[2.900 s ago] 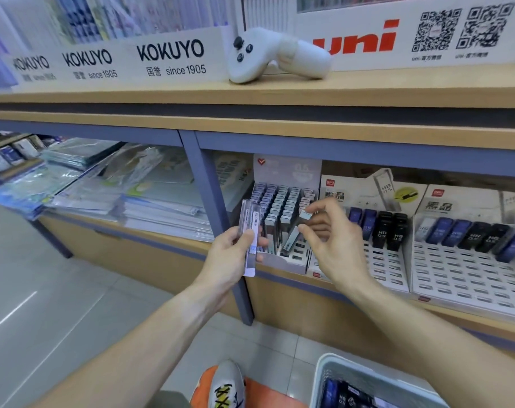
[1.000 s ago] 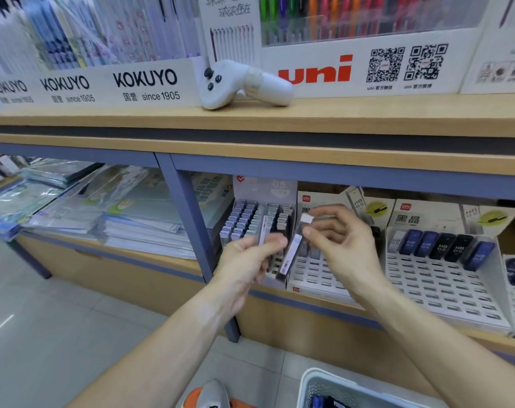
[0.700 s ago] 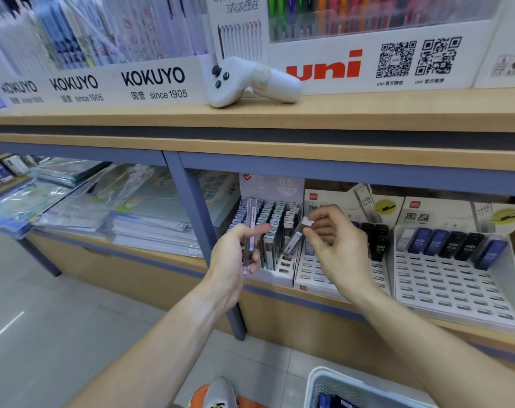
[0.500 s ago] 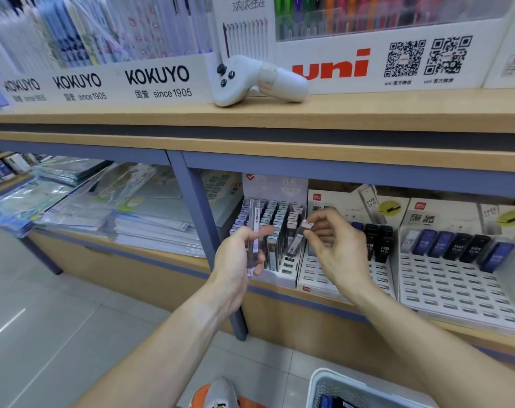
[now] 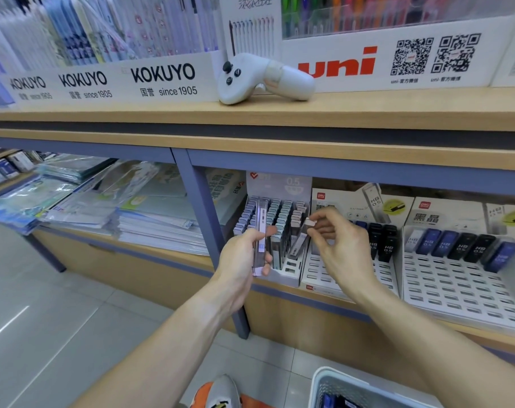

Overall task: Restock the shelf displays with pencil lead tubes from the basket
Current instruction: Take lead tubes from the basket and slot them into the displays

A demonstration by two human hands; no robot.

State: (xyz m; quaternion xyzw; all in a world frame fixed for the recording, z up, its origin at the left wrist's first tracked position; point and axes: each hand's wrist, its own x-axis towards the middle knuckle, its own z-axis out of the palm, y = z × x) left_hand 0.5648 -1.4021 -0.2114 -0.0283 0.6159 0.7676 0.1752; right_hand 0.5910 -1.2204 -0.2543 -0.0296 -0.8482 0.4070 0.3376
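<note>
Shelf shadow (image 5: 279, 184) obscures display (image 5: 291, 269); basket (image 5: 318, 387) cropped.

Two hands: left (image 5: 244, 254), right (image 5: 335, 245). Three slotted display trays: grey (image 5: 291, 269), white (image 5: 315, 275), white (image 5: 456, 287). One white controller (image 5: 262, 79). One basket (image 5: 321, 384). Six dark tubes (image 5: 459, 245) in rightmost tray.

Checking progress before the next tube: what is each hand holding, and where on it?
Left hand grips spare lead tubes around their lower half. Right hand pinches one tube by its white cap.
</note>
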